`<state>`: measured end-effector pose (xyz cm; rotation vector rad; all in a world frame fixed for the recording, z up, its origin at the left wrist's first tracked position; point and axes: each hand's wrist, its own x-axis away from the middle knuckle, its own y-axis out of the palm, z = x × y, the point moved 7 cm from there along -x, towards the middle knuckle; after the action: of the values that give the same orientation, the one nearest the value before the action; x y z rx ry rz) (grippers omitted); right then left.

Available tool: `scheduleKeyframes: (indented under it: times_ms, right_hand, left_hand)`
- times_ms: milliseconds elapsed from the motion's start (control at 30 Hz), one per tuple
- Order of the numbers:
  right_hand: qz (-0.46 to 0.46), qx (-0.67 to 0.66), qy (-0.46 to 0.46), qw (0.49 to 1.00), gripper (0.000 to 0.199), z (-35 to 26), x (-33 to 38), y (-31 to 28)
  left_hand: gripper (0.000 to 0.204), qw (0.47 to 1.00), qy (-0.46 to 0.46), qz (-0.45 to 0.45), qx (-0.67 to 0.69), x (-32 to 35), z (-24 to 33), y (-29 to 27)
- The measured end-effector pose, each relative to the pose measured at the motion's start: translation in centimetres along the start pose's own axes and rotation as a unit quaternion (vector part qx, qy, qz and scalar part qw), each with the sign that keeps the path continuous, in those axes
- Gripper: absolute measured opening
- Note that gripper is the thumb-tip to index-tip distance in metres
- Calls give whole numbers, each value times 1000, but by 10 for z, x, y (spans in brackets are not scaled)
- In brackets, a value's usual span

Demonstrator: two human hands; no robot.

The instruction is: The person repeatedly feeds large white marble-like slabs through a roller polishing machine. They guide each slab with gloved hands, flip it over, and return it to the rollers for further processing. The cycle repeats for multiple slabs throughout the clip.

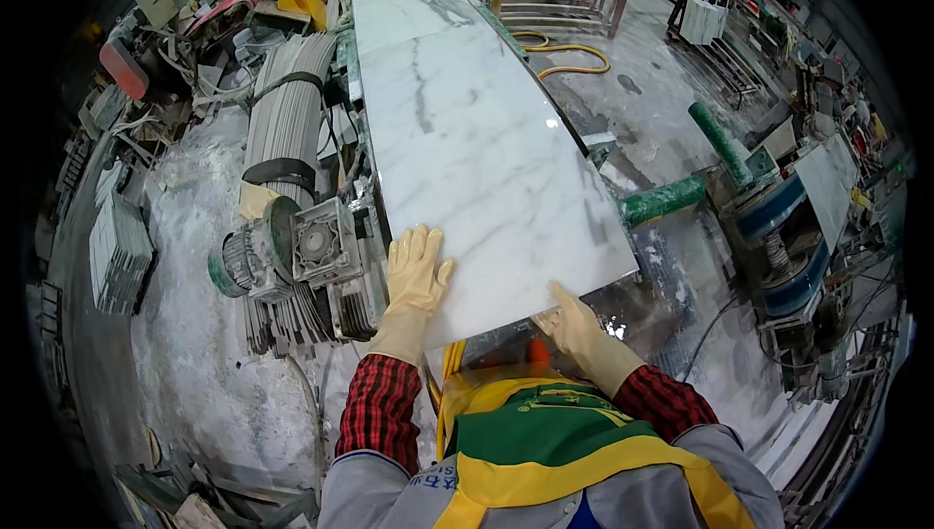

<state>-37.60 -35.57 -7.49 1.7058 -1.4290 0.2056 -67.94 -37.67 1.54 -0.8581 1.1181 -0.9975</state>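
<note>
A long white marble slab [486,169] with grey veins lies in front of me, its near end close to my body. My left hand [416,271], in a cream rubber glove, rests flat on the slab's near left corner with fingers stretched out. At the near edge, right of the middle, my right hand [572,323] wears the same kind of glove. Its thumb is on top and its fingers curl beneath the edge, partly hidden. Farther off, another pale marble piece [399,3] continues the line beyond a seam.
Left of the slab stand a motor with a gearbox [316,245] and a strapped bundle of pale strips [287,110]. Green pipes [666,200] and a blue-banded machine [778,237] are on the right. A yellow hose [574,60] lies on the wet floor near a metal rack [555,3].
</note>
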Motion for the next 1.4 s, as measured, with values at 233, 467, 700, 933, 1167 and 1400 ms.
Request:
scheduleKeyframes:
  times_ms: [233,467,700,933,1167,1400]
  right_hand:
    - [42,48,-2,998,60,4,4,-5]
    - [70,70,94,991,50,13,66,-42]
    - [70,30,77,994,43,39,62,-66]
    - [81,41,57,994,36,73,33,-103]
    - [88,16,59,994,40,87,27,-102]
    - [83,-157,71,982,45,116,-1,-118]
  left_hand:
    - [60,999,9,30,4,11,-1,-1]
    - [63,998,-8,-29,55,54,35,-16]
    - [68,998,23,-25,52,38,28,-12]
    - [71,999,19,32,-40,-55,-26,3]
    - [72,996,75,-16,-43,-182,-44,-22]
    - [89,976,-24,-212,51,-232,-1,-4]
